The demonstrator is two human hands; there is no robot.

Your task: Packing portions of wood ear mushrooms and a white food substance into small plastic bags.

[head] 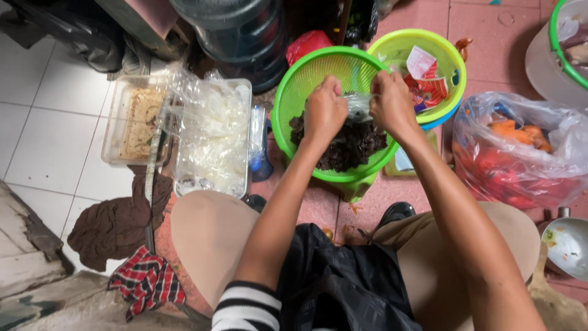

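A bright green colander (293, 87) holds a heap of dark, wrinkled dried pieces (349, 146). Above that heap, my left hand (323, 112) and my right hand (389, 101) both grip a small clear plastic bag (357, 104) stretched between them. Both fists are closed on the bag's edges. My forearms reach forward from my knees, which frame the bottom of the view.
A second green basket (452, 73) with torn wrappers sits behind at right. A clear bag of orange and red vegetables (520, 153) lies right; a metal bowl (566, 245) lower right. Clear trays with plastic bags (211, 135) stand left; rags (119, 224) lie on the floor.
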